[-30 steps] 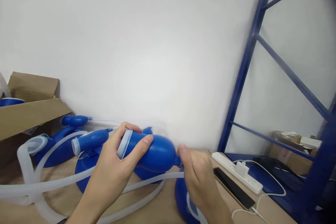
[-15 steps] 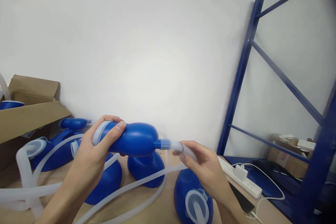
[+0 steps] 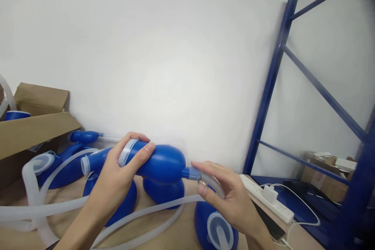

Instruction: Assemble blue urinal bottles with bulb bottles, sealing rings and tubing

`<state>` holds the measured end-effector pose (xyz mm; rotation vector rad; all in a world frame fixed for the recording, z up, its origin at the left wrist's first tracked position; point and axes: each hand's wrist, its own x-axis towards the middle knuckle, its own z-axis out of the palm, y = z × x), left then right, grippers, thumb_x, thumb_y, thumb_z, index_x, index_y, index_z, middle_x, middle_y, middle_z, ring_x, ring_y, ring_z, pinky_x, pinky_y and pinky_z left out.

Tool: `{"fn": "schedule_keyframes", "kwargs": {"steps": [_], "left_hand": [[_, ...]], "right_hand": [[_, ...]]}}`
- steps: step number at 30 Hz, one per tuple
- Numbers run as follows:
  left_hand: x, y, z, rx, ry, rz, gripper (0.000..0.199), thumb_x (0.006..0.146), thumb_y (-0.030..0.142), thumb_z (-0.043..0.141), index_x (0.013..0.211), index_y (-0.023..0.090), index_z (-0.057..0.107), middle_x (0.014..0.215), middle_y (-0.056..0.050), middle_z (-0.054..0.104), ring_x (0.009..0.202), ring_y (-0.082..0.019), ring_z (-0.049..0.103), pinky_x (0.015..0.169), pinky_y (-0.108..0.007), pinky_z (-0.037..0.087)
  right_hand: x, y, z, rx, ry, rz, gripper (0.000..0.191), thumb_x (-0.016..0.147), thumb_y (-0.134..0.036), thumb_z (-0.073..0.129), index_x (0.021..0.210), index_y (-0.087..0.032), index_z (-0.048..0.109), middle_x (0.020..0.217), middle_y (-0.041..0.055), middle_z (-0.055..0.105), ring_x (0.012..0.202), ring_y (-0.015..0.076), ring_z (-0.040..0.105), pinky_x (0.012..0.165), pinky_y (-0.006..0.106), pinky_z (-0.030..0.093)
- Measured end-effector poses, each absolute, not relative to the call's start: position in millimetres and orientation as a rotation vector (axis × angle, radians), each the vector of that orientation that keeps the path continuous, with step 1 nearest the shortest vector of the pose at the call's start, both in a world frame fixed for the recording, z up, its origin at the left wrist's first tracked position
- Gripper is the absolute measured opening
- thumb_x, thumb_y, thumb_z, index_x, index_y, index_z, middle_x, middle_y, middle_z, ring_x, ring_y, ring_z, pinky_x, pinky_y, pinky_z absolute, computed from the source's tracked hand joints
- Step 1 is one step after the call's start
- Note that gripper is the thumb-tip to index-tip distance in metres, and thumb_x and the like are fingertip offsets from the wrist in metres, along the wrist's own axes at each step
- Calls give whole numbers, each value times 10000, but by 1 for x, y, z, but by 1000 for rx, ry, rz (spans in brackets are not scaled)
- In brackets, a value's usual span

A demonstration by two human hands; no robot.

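Observation:
My left hand wraps around the pale-collared neck of a blue bulb-shaped plastic bottle. The bottle lies sideways in the air, its narrow blue spout pointing right. A translucent hose is fitted over that spout. Around the hose end sits a small metal spring clamp. My right hand curls loosely about the hose, index finger above it and thumb just below the clamp; whether the thumb touches the clamp I cannot tell.
Several blue wide-based vessels with hoses stand on the table, one at front right. At left is an open cardboard box. A white power strip and a dark phone lie at right, beside a blue metal rack.
The bottle and both hands have shifted slightly right and down. The clamp now sits at the hose end by the spout, and my right fingers have spread a little.

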<state>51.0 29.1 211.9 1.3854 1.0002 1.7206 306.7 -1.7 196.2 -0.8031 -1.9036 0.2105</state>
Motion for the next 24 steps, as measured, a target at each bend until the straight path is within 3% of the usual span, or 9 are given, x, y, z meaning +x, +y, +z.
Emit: {"fn": "schedule_keyframes", "kwargs": {"steps": [4, 6, 10, 15, 19, 24], "left_hand": [[52, 30, 210, 1410, 984, 1739, 549, 671, 722, 806, 911, 246, 674, 913, 9, 649, 778, -128, 585, 584, -140, 501], [51, 28, 211, 1423, 996, 1731, 528, 701, 708, 794, 932, 249, 670, 898, 10, 638, 766, -124, 576, 594, -142, 501], [51, 25, 213, 1449, 1018, 1737, 477, 748, 671, 775, 944, 249, 669, 925, -2, 653, 800, -137, 603, 623, -156, 513], [51, 27, 212, 1431, 1001, 1719, 515, 705, 706, 791, 930, 262, 664, 908, 17, 655, 750, -130, 604, 594, -172, 510], [52, 22, 213, 1454, 1067, 1716, 446, 756, 664, 772, 944, 276, 658, 969, 31, 670, 864, -127, 605, 698, -152, 509], [54, 14, 212, 1514, 1115, 1753, 436, 770, 660, 746, 950, 276, 642, 1046, 8, 705, 981, -197, 654, 716, -221, 536]], "right_hand": [[313, -1, 198, -732, -1988, 338, 434, 994, -582, 652, 1374, -382, 713, 1341, 67, 741, 1257, 268, 694, 1087, 413, 562], [311, 0, 201, -778, -1971, 400, 365, 1033, -538, 612, 1347, -395, 729, 1248, 57, 769, 1171, 236, 720, 1031, 382, 585], [303, 1, 204, -829, -1909, 433, 331, 980, -477, 715, 1284, -361, 773, 1007, 49, 775, 947, 205, 731, 881, 340, 617], [297, 2, 201, -775, -1824, 452, 276, 911, -391, 808, 1182, -341, 823, 945, 39, 784, 873, 196, 723, 824, 326, 610], [291, 4, 199, -774, -1748, 472, 253, 883, -316, 827, 1135, -338, 841, 847, 26, 749, 765, 162, 677, 693, 272, 570], [289, 4, 198, -725, -1688, 463, 232, 843, -277, 855, 1069, -328, 861, 736, 12, 684, 673, 136, 606, 605, 247, 519]]}}
